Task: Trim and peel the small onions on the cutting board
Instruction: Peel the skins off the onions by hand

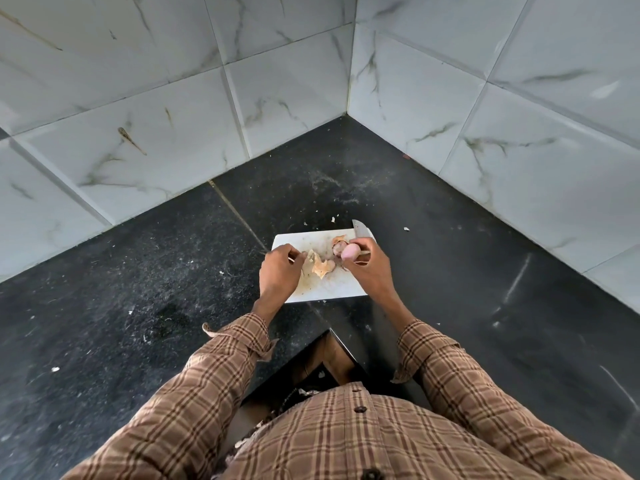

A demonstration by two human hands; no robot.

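Black speckled stone countertop [138, 289], set in corner of white marble-look wall tiles [121, 133]. White rectangular cutting board [332, 289] lies flat near counter's inner edge. Our left hand [278, 271], fingers curled, pinches papery tan onion skin [320, 266] on board's left part. Our right hand [369, 268] closed around steel-bladed knife [360, 230], blade pointing away, and grips peeled pale-pink small onion [350, 252] above board. Second, reddish unpeeled onion [337, 247] sits on board just beside it.
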